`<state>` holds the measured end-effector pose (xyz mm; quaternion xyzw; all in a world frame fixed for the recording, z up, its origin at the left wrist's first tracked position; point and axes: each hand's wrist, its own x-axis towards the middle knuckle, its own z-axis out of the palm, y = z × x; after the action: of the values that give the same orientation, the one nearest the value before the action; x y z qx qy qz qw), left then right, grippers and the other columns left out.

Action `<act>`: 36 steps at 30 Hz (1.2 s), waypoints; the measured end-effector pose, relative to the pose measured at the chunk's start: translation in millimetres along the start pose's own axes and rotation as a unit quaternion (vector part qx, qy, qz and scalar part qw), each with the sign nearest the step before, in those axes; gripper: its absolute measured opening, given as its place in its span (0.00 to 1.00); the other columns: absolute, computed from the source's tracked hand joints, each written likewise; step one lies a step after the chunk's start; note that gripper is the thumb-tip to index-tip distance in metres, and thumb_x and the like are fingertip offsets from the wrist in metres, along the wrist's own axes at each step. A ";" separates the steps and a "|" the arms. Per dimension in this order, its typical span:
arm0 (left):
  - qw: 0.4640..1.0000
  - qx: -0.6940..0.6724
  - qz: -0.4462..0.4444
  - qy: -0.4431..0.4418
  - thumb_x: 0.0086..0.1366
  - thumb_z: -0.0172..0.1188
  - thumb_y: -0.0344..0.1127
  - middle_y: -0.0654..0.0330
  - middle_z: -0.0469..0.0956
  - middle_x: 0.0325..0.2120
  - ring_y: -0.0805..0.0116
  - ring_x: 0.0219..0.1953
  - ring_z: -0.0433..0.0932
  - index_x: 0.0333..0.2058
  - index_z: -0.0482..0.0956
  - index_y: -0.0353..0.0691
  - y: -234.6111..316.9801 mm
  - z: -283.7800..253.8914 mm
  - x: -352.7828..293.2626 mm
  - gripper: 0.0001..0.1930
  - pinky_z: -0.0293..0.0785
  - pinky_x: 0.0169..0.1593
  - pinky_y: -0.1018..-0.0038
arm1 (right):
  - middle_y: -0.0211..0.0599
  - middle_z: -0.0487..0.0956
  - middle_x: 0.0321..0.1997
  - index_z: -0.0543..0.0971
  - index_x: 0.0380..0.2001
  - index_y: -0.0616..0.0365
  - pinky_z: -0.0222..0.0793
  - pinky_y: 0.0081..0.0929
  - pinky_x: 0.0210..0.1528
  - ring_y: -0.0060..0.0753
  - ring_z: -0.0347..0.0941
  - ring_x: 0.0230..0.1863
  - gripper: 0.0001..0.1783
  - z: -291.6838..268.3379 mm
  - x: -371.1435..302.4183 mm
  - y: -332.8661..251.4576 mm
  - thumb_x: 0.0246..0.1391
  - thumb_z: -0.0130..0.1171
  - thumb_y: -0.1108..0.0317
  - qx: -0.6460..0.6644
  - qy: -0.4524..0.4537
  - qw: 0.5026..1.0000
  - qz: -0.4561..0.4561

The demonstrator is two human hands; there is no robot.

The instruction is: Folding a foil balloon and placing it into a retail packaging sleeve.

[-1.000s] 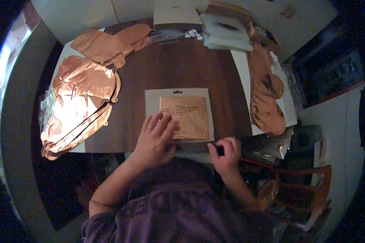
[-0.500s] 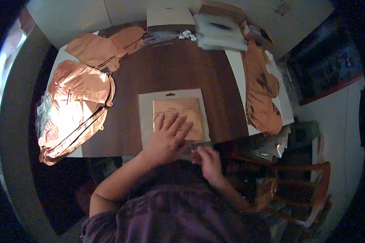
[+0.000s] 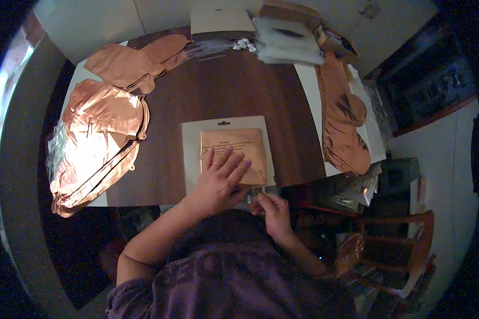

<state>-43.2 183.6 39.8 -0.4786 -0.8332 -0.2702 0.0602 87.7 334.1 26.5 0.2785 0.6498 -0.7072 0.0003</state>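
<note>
A white card [image 3: 190, 139] with a hang slot at its top lies at the table's near edge. On it rests a folded copper-coloured foil sheet [image 3: 245, 139] bearing small dark print. My left hand [image 3: 218, 181] lies flat over the foil's lower left part, fingers spread. Just right of it, my right hand [image 3: 273, 210] is closed in a pinch at the card's bottom edge, on what looks like clear plastic film [image 3: 256, 190]. Exactly how the fingertips grip the film is hard to make out.
Flat copper foil balloons lie in a shiny pile [image 3: 98, 143] at left, another pile [image 3: 138, 64] at far left, and a stack [image 3: 340, 122] at right. Small white pieces [image 3: 245, 44] and clear plastic bags [image 3: 287, 42] sit at the back. A wooden chair [image 3: 420, 234] stands right.
My left hand stays flat in place. The fingers of my right hand have shifted slightly at the film by the card's bottom edge.
</note>
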 end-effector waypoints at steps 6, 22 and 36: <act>1.000 -0.013 0.011 0.006 0.51 0.65 0.44 0.52 0.69 0.55 0.46 0.61 0.63 0.57 0.68 0.43 -1.2 2.3 -3.0 0.34 0.49 0.63 0.41 | 0.32 0.81 0.27 0.81 0.31 0.62 0.70 0.24 0.33 0.23 0.74 0.27 0.14 -9.0 -1.7 11.5 0.62 0.52 0.64 -0.035 -0.029 0.999 -0.021; 0.995 0.052 -0.034 -0.072 0.57 0.60 0.53 0.48 0.55 0.65 0.46 0.68 0.50 0.62 0.60 0.40 -11.1 -31.5 -27.8 0.38 0.47 0.67 0.48 | 0.37 0.77 0.34 0.79 0.32 0.56 0.69 0.34 0.37 0.42 0.73 0.34 0.14 -24.6 8.7 -55.3 0.41 0.70 0.65 -0.461 0.090 0.790 -0.395; 0.996 0.065 -0.025 -0.057 0.58 0.61 0.52 0.48 0.58 0.63 0.44 0.66 0.55 0.60 0.65 0.46 -17.4 -26.3 -28.5 0.34 0.53 0.64 0.47 | 0.32 0.77 0.48 0.79 0.43 0.55 0.69 0.35 0.44 0.39 0.72 0.41 0.21 -23.7 30.0 -43.2 0.43 0.68 0.67 -0.539 0.048 0.688 -0.484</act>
<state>-46.6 141.6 45.0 -0.4675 -0.8628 -0.1891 0.0364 56.0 373.5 54.3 -0.0889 0.9629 -0.1224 -0.2233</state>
